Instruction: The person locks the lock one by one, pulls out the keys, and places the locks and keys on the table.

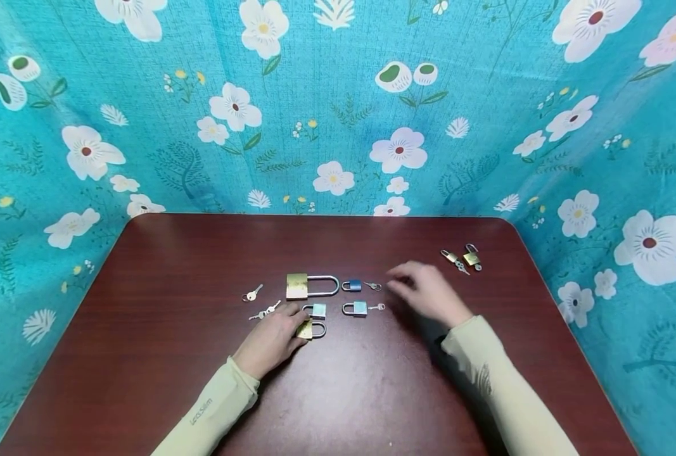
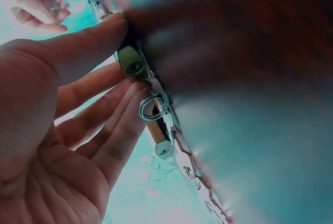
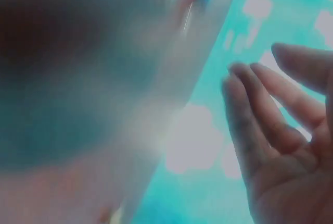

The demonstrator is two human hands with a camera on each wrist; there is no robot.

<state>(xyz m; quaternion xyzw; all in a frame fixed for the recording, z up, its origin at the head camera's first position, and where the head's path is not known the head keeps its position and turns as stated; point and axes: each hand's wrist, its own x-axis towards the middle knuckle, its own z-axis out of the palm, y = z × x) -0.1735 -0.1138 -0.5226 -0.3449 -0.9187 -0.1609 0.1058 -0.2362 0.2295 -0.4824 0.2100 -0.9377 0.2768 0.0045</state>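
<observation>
My left hand (image 1: 272, 337) pinches a small brass padlock (image 1: 305, 330) lying on the table, its shackle pointing right. The left wrist view has the end of this padlock (image 2: 131, 62) between thumb and fingers, with a key ring (image 2: 153, 107) close by. Just above it lies a silver padlock (image 1: 317, 310), near the fingertips. My right hand (image 1: 427, 292) hovers right of a blue padlock (image 1: 351, 285) and its key (image 1: 373, 286), holding nothing. In the right wrist view its fingers (image 3: 240, 114) are spread and relaxed. Another silver padlock (image 1: 360, 308) lies beside a key (image 1: 377, 307).
A large brass padlock (image 1: 297, 287) with a long shackle lies farther back. Left of it are loose keys (image 1: 252, 295) and more keys (image 1: 265, 311). Two small brass padlocks, one with an open shackle (image 1: 471, 258), lie at the back right. A floral curtain (image 1: 338, 126) surrounds the dark table (image 1: 201, 253).
</observation>
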